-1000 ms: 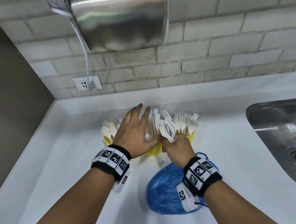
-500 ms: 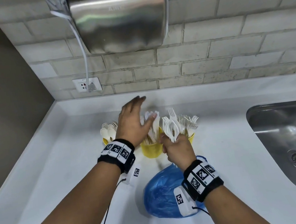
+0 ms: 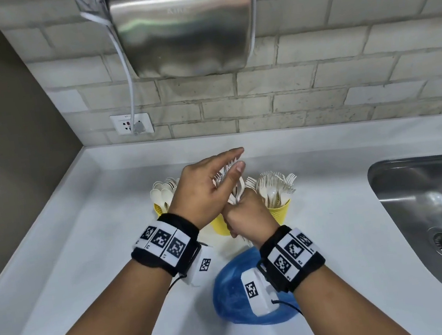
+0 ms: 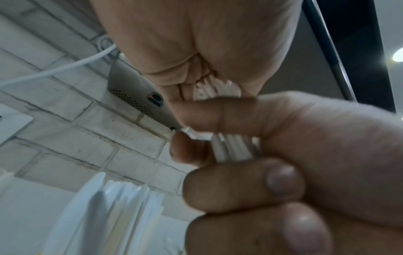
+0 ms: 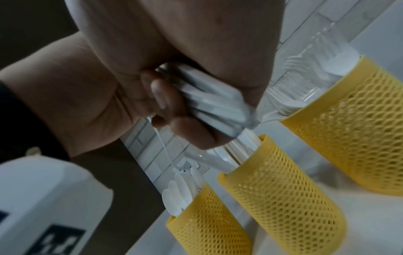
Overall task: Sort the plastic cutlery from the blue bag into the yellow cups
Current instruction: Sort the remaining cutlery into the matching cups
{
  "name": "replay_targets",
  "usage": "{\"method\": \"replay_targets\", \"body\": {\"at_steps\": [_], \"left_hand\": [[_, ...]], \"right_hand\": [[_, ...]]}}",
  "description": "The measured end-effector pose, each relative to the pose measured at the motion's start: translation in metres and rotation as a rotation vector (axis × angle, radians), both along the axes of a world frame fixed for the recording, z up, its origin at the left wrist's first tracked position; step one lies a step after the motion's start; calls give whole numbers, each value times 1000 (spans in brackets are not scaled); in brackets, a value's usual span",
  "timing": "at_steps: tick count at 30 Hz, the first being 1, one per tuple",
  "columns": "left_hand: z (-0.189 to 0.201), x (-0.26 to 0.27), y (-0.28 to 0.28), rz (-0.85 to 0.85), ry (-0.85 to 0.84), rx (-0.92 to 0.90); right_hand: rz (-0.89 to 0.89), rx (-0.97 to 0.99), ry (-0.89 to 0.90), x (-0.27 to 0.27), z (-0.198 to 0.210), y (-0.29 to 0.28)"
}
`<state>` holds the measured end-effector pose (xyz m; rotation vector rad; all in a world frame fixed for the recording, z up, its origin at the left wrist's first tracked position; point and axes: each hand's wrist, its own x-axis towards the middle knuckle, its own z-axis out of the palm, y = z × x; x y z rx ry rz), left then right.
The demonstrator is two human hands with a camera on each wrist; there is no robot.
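Your right hand (image 3: 248, 214) grips bundle of white cutlery (image 5: 216, 105) by handles, fist closed, above middle yellow cup (image 5: 281, 186). Your left hand (image 3: 206, 189) meets bundle tops: fingers straight over them, thumb pressing against fork tines. Spoons cup (image 3: 160, 207) stands left, forks cup (image 3: 279, 210) right, all three on white counter (image 3: 346, 207). Blue bag (image 3: 230, 292) lies near you, under right wrist. Steel sink (image 3: 430, 210) sits at right.
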<state>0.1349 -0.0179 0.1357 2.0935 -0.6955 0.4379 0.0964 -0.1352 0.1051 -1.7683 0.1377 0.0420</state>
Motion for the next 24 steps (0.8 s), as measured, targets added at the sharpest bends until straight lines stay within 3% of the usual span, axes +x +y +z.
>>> {"method": "replay_targets", "body": {"at_steps": [4,6,10,12,14,17,21,24], "left_hand": [[5,-3,6,-128,122,-17],[2,-8,6,-146,268,-211],[-5,-12,4,-28,887,-911],[-2,-17,5,-72,1164,-1019],[6,-23,6,-140,1338,-1139],[13,-20,7,-141,1402,-1292],[14,-19,13,-185,1363,-1213],[19,-23,16,-277,1339,-1112]], "right_hand": [[-47,40,27,7,0,-3],[-91,62,-50,9,6,-4],[-215,278,-286,10,32,-2],[-173,342,-397,10,44,4],[-106,412,-403,10,45,15],[-40,413,-334,8,37,28],[-25,328,-366,5,30,26],[-79,272,-294,9,32,28]]}}
